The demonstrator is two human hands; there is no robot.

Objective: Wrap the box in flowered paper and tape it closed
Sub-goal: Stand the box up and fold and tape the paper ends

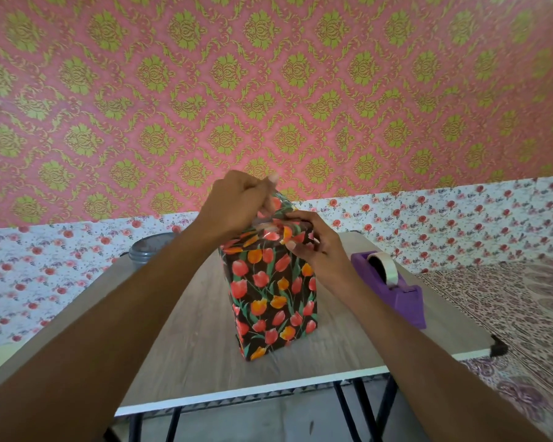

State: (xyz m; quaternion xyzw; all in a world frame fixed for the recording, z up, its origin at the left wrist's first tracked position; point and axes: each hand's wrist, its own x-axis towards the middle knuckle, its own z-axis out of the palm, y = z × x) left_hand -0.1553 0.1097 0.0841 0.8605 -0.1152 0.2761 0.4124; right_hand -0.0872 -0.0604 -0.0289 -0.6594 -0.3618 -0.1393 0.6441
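A tall box (270,295) wrapped in black paper with red and orange tulips stands upright in the middle of the wooden table (205,352). At its top, a paper flap (280,202) sticks up. My left hand (233,202) is over the top of the box, its fingers curled and pinching the flap and a strip of clear tape (267,229). My right hand (316,247) rests on the top right corner, its fingers pressing the folded paper down. The top face is mostly hidden by both hands.
A purple tape dispenser (393,287) with a roll of clear tape sits on the table right of the box. A grey round lidded container (147,248) stands at the table's back left. A patterned cloth (508,314) lies to the right, beyond the table edge.
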